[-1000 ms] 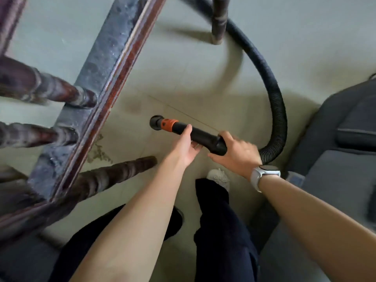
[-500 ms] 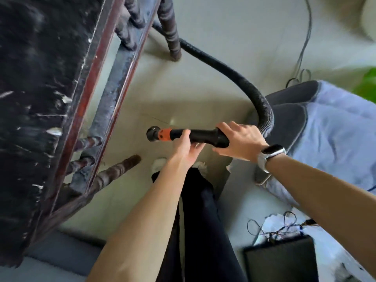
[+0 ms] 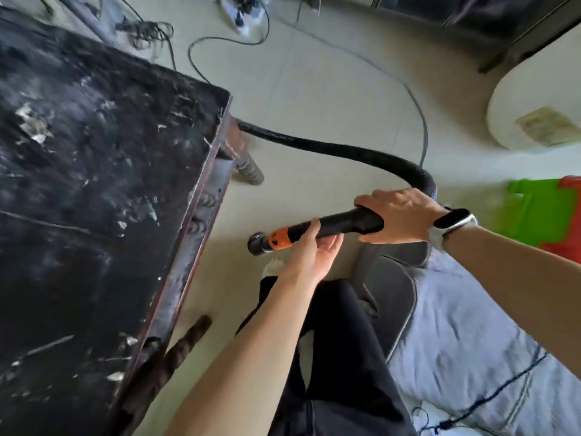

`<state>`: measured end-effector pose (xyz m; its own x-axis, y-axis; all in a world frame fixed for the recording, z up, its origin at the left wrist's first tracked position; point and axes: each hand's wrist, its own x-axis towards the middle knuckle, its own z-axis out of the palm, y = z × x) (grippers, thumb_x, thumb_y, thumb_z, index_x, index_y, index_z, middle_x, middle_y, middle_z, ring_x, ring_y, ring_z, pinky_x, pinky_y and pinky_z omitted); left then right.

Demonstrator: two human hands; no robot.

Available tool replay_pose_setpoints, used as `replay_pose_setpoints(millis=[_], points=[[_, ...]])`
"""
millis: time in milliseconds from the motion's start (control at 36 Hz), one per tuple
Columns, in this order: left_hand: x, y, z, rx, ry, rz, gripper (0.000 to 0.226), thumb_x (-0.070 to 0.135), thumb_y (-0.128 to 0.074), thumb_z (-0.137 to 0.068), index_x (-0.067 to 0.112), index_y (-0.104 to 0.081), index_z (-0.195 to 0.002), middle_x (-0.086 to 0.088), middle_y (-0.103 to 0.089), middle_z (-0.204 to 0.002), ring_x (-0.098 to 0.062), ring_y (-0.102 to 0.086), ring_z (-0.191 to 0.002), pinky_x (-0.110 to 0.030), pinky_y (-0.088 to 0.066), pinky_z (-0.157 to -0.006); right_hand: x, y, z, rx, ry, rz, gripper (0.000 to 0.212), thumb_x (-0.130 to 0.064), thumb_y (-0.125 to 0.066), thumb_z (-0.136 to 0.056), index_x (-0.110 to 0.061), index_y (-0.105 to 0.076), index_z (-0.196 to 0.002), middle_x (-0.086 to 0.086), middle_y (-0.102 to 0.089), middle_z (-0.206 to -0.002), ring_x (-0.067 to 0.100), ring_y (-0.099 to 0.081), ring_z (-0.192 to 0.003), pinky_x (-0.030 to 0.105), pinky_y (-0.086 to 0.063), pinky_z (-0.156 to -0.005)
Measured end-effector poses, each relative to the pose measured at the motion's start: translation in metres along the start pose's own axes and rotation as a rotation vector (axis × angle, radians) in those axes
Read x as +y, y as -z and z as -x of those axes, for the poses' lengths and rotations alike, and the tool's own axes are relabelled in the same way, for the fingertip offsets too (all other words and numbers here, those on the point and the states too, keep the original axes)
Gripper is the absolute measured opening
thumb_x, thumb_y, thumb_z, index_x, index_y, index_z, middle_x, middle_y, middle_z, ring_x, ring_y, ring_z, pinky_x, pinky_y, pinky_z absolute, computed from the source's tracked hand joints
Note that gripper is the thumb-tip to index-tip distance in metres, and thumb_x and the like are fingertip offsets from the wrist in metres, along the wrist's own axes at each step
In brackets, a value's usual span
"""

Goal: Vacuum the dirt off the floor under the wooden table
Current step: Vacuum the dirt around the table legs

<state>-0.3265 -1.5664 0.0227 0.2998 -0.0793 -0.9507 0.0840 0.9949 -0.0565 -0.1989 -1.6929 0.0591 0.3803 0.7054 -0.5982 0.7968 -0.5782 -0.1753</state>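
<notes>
The right hand (image 3: pixel 399 215) grips the black vacuum nozzle (image 3: pixel 330 226) from above, fingers curled round it. The left hand (image 3: pixel 309 250) cups it from below, thumb over, palm up. Its mouth hovers above the floor (image 3: pixel 314 105), at three o'clock of the wooden table (image 3: pixel 94 184).

Wooden table (image 3: pixel 94 190): top black, flecked with white scratches; edge reddish brown. Vacuum nozzle (image 3: pixel 317 231): black with an orange collar. Ribbed hose (image 3: pixel 345 152): black. Floor (image 3: pixel 314 99): pale beige tile. Trousers (image 3: pixel 339 357): black. Watch (image 3: pixel 452 220): black face, white strap. Bedding (image 3: pixel 471 350): light blue-grey (thin dark stripes). Plastic stool (image 3: pixel 540 215): bright green, red beside it.
</notes>
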Motion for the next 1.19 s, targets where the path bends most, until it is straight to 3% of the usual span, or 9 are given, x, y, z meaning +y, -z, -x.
replay_pose_setpoints(millis=[111, 194, 444, 556, 694, 833, 1000, 1083, 1194], points=[[0.001, -0.062, -0.003, -0.011, 0.028, 0.017, 0.014, 0.013, -0.058, -0.094, 0.003, -0.055, -0.103, -0.016, -0.066, -0.107, -0.026, -0.063, -0.101, -0.040, -0.051, -0.083, 0.045, 0.040, -0.017, 0.019, 0.034, 0.024, 0.052, -0.063, -0.048, -0.080, -0.034, -0.042, -0.124, -0.005, -0.058, -0.101, 0.022, -0.062, -0.087, 0.030, -0.045, -0.071], [0.001, -0.108, -0.013, -0.009, 0.024, 0.002, 0.013, 0.013, -0.060, -0.093, 0.003, -0.055, -0.098, -0.015, -0.065, -0.102, -0.026, -0.060, -0.109, -0.037, -0.050, -0.089, 0.082, 0.067, -0.035, 0.024, 0.067, 0.051, 0.054, -0.066, -0.044, -0.082, -0.034, -0.041, -0.125, -0.006, -0.058, -0.101, 0.019, -0.060, -0.083, 0.027, -0.039, -0.070], [-0.004, -0.264, -0.051, -0.020, -0.142, -0.028, 0.033, 0.017, -0.062, -0.091, 0.002, -0.052, -0.119, -0.015, -0.064, -0.105, -0.023, -0.062, -0.095, -0.032, -0.052, -0.071, 0.210, 0.145, -0.082, 0.087, 0.059, 0.010, 0.051, -0.065, -0.043, -0.075, -0.030, -0.047, -0.113, -0.005, -0.061, -0.091, 0.019, -0.060, -0.075, 0.037, -0.054, -0.070], [0.012, -0.315, -0.053, -0.039, -0.212, -0.026, 0.038, 0.017, -0.062, -0.091, 0.002, -0.050, -0.123, -0.017, -0.065, -0.109, -0.023, -0.063, -0.094, -0.033, -0.051, -0.079, 0.240, 0.177, -0.102, 0.153, 0.033, 0.032, 0.053, -0.062, -0.053, -0.078, -0.029, -0.048, -0.119, -0.004, -0.061, -0.094, 0.019, -0.060, -0.078, 0.033, -0.053, -0.067], [0.062, -0.355, -0.055, -0.075, -0.364, -0.078, 0.027, 0.013, -0.059, -0.093, 0.004, -0.052, -0.116, -0.011, -0.066, -0.098, -0.021, -0.065, -0.089, -0.037, -0.051, -0.091, 0.237, 0.208, -0.139, 0.225, -0.004, -0.066, 0.062, -0.060, -0.058, -0.081, -0.025, -0.045, -0.131, -0.001, -0.062, -0.111, 0.024, -0.062, -0.092, 0.034, -0.051, -0.078], [0.135, -0.377, -0.051, -0.033, -0.568, -0.141, 0.042, 0.013, -0.059, -0.093, 0.007, -0.042, -0.130, -0.015, -0.063, -0.115, -0.023, -0.065, -0.101, -0.026, -0.052, -0.070, 0.206, 0.242, -0.192, 0.305, 0.007, -0.173, 0.065, -0.061, -0.056, -0.082, -0.027, -0.041, -0.135, -0.002, -0.059, -0.119, 0.025, -0.062, -0.097, 0.030, -0.046, -0.081], [0.231, -0.384, -0.036, -0.039, -0.731, -0.142, 0.044, 0.015, -0.061, -0.091, 0.010, -0.038, -0.129, -0.018, -0.058, -0.126, -0.028, -0.061, -0.113, -0.041, -0.051, -0.095, 0.165, 0.306, -0.272, 0.283, 0.128, -0.209, 0.066, -0.061, -0.057, -0.083, -0.028, -0.037, -0.136, -0.003, -0.058, -0.120, 0.025, -0.061, -0.098, 0.031, -0.046, -0.085], [0.278, -0.383, -0.027, -0.034, -0.780, -0.101, 0.052, 0.015, -0.062, -0.091, 0.010, -0.036, -0.136, -0.018, -0.056, -0.129, -0.029, -0.058, -0.117, -0.044, -0.047, -0.099, 0.139, 0.336, -0.311, 0.266, 0.198, -0.214, 0.064, -0.060, -0.058, -0.082, -0.027, -0.039, -0.134, -0.002, -0.059, -0.118, 0.026, -0.061, -0.097, 0.036, -0.049, -0.087], [0.335, -0.378, -0.013, -0.009, -0.834, -0.019, 0.039, 0.014, -0.060, -0.092, 0.010, -0.042, -0.127, -0.017, -0.057, -0.124, -0.029, -0.058, -0.116, -0.042, -0.048, -0.097, 0.104, 0.371, -0.364, 0.248, 0.308, -0.207, 0.063, -0.060, -0.061, -0.080, -0.026, -0.043, -0.130, -0.002, -0.060, -0.113, 0.024, -0.063, -0.093, 0.036, -0.050, -0.084]])
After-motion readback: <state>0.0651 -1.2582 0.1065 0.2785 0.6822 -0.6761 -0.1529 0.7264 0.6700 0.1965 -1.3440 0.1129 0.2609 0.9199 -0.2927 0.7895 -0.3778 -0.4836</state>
